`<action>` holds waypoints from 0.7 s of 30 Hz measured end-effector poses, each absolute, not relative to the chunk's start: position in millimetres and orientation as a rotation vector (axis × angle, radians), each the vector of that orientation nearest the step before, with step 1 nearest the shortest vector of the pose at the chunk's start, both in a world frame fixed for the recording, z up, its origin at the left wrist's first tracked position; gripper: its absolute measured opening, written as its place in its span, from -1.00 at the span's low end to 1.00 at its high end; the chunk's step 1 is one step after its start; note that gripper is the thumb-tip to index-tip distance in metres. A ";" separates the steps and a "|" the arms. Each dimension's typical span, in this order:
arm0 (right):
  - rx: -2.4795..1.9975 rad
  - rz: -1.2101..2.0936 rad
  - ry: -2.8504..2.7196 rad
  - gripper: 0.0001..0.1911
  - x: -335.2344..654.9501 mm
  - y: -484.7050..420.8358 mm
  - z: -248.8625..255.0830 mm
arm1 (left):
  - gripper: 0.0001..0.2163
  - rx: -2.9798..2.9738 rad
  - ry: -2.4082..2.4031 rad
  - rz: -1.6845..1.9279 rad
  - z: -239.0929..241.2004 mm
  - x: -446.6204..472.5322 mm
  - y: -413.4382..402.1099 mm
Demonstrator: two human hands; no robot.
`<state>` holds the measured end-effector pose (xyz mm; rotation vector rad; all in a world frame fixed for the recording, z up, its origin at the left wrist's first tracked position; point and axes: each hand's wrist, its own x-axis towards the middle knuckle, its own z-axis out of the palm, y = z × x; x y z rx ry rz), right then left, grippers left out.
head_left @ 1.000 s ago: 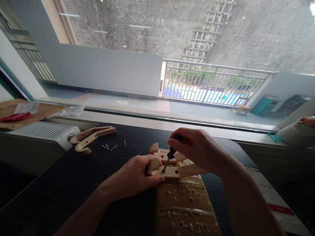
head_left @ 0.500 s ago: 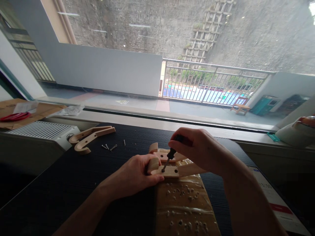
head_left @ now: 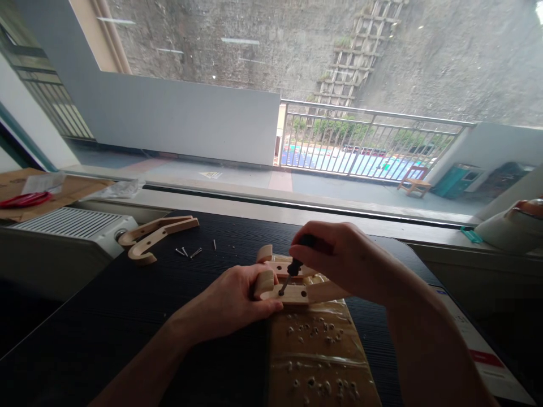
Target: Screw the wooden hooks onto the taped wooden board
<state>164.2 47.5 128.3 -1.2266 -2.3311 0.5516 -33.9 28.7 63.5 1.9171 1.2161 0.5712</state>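
Observation:
My right hand [head_left: 324, 243] is wrapped round the dark handle of a screwdriver [head_left: 293, 268]. The screwdriver leans slightly, its tip in the left hole of a pale wooden hook [head_left: 293, 294]. With thumb and fingers, my left hand [head_left: 244, 297] grips the curled end of that hook. Beneath lies a board wrapped in clear tape [head_left: 311, 350], its surface pitted with many small holes. Just behind, a second wooden hook [head_left: 271, 267] rests on the same board, partly covered by my hands. Whether a screw sits under the tip is too small to tell.
Several loose screws [head_left: 195, 253] lie on the black table [head_left: 169, 299]. Two more wooden hooks [head_left: 158, 237] rest at its left back, near a white radiator [head_left: 76, 226]. Red-handled scissors [head_left: 26, 200] lie on cardboard at far left. A window sill [head_left: 237, 211] borders the back.
My right hand has turned very slightly on the screwdriver handle. The left hand, the hooks and the board stay where they were.

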 end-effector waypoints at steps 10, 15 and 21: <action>-1.118 0.599 -2.457 -0.82 164.0 32.4 136.2 | -0.78 1.941 1.211 0.512 59.5 -36.4 30.4; -1.175 0.580 -2.460 -0.73 162.5 37.7 132.2 | -0.80 1.937 1.219 0.526 59.3 -34.9 30.2; -1.332 0.471 -2.357 -0.64 164.0 51.0 123.9 | -0.75 1.850 1.098 0.456 65.8 -41.5 30.4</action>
